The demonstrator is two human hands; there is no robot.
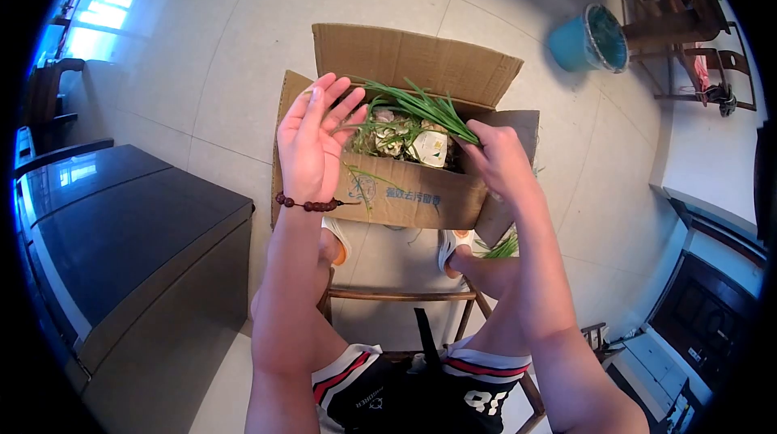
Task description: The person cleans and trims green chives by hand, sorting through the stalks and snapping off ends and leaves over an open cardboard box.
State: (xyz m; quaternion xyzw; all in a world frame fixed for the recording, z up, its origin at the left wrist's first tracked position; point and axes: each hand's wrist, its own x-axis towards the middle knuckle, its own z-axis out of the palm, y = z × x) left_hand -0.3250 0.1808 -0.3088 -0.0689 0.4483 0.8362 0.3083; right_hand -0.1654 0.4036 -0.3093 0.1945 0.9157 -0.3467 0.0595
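Note:
My right hand (498,155) is closed around one end of a bunch of green chives (425,109), whose long thin leaves point left over the open cardboard box (437,201). Facing their loose ends is my left hand (314,139), palm turned inward and fingers spread, with no clear hold on anything. A thin green strand (366,177) hangs down the box's front beside that hand. Inside the box lie plant scraps and crumpled pale packaging (429,148). More green leaves (503,246) rest on the floor by my foot, partly hidden by my right arm.
The box's flaps stand open, the back one (413,62) upright. A teal bucket with a liner (571,44) stands at the back right near wooden furniture (672,25). A large dark cabinet (137,232) is on the left. My legs straddle a wooden chair frame (396,295).

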